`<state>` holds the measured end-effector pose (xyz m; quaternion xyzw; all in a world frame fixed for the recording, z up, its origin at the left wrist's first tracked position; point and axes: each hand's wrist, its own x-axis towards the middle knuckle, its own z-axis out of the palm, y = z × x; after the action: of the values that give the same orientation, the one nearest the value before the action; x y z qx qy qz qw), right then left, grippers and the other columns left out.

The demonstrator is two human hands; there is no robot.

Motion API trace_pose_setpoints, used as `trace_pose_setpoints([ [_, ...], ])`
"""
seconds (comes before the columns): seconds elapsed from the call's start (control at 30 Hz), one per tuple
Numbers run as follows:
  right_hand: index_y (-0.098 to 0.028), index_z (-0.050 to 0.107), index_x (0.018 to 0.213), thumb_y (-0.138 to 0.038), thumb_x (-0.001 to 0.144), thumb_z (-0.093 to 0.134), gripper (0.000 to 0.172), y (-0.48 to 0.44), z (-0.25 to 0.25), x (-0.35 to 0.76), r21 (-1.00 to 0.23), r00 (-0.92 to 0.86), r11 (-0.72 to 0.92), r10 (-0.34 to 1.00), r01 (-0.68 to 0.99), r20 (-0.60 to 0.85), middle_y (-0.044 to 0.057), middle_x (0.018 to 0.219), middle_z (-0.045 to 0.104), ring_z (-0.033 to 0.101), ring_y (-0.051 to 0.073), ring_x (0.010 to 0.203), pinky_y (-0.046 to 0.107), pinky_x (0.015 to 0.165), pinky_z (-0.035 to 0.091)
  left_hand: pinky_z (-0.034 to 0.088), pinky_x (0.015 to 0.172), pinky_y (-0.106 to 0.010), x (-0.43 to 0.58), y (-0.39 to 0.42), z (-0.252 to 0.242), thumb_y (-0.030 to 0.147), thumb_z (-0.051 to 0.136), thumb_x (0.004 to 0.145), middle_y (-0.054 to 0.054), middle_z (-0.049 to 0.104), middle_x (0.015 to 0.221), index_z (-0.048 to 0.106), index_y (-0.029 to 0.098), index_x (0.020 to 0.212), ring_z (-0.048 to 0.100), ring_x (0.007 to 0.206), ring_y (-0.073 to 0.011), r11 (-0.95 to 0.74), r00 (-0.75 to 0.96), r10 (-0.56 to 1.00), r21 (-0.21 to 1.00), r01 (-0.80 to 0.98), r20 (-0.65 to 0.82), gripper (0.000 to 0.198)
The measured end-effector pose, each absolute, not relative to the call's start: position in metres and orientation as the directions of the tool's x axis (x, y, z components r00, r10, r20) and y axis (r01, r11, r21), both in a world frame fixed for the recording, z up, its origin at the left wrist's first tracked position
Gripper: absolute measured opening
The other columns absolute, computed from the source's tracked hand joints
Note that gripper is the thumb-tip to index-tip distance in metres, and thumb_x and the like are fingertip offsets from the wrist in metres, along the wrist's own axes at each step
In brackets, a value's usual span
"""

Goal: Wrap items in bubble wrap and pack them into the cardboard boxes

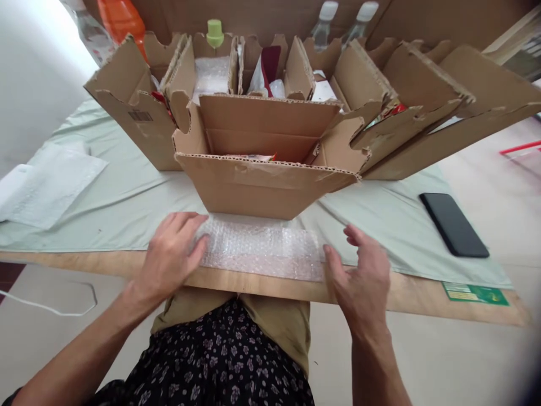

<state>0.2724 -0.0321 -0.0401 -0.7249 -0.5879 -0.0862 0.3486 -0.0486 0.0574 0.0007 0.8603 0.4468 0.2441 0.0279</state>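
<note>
A long piece of bubble wrap (pixel 262 248) lies flat along the table's front edge, between my hands. By its left end is my left hand (pixel 174 248), thumb and fingers apart, with nothing held. My right hand (pixel 359 270) is at the other end, its thumb close to the wrap and its fingers spread. Whether either hand touches the wrap I cannot tell. Right behind the wrap stands an open cardboard box (pixel 262 186), with something orange and white partly visible inside.
Several open cardboard boxes (pixel 143 127) stand in a row behind, holding packets and wrapped things. Clear bottles (pixel 323 25) and an orange bottle (pixel 122 22) are at the back. More bubble wrap (pixel 54 180) lies left. A black phone (pixel 454 224) and a green card (pixel 475 293) lie right.
</note>
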Motion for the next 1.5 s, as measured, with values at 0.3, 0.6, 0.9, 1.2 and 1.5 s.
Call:
trace_pose_setpoints([
  [0.3,-0.017,0.066,0.132,-0.026,0.102,0.056,0.033,-0.020,-0.043,0.197,-0.241,-0.274,0.345,0.919,0.907,0.283,0.014,0.148,0.063,0.057,0.033,0.136,0.050,0.106,0.048,0.031,0.123,-0.069,-0.011,0.019,-0.031,0.033,0.056,0.103,-0.018,0.050,0.161,0.054,0.016,0.148,0.040,0.153,-0.0398,-0.744,0.762,0.646,0.264,0.614,0.047,0.049],
  [0.6,-0.018,0.070,0.111,-0.038,0.107,0.050,0.029,-0.084,-0.054,0.304,-0.176,0.160,-0.081,0.848,0.981,0.506,0.016,0.127,0.074,0.067,0.035,0.123,0.051,0.103,0.050,0.029,0.126,-0.066,-0.025,0.017,-0.040,0.040,0.055,0.103,-0.017,0.043,0.166,0.052,0.018,0.150,0.034,0.157,-0.0379,-0.757,0.753,0.641,0.285,0.588,0.147,0.051],
  [0.9,-0.019,0.064,0.102,-0.050,0.107,0.045,0.037,-0.056,-0.064,0.263,-0.188,0.142,-0.056,0.861,0.981,0.488,0.016,0.127,0.073,0.066,0.038,0.120,0.051,0.090,0.050,0.043,0.117,-0.068,-0.046,0.004,-0.039,0.023,0.059,0.098,-0.021,0.052,0.155,0.059,0.018,0.136,0.041,0.151,-0.0408,-0.658,0.566,0.749,0.291,0.694,0.344,0.038],
  [1.2,-0.024,0.063,0.101,-0.032,0.100,0.062,0.008,-0.079,-0.040,0.243,-0.630,0.314,0.015,0.858,0.776,0.407,0.003,0.096,0.077,0.073,0.018,0.084,0.030,0.076,0.058,0.044,0.111,-0.071,-0.065,0.018,-0.053,0.047,0.052,0.101,-0.025,0.061,0.142,0.065,0.014,0.124,0.045,0.145,-0.0477,-0.398,0.294,0.892,0.288,0.871,0.343,0.042],
  [1.5,-0.021,0.051,0.151,-0.036,0.098,0.066,0.058,-0.129,-0.038,0.249,-0.827,0.391,-0.131,0.913,0.547,0.114,0.004,0.093,0.077,0.074,0.017,0.079,0.029,0.076,0.061,0.057,0.088,-0.044,-0.029,-0.006,-0.039,0.008,0.056,0.095,-0.007,0.073,0.104,0.063,0.023,0.104,0.070,0.099,-0.0251,-0.613,0.413,0.778,0.429,0.663,0.473,0.019],
])
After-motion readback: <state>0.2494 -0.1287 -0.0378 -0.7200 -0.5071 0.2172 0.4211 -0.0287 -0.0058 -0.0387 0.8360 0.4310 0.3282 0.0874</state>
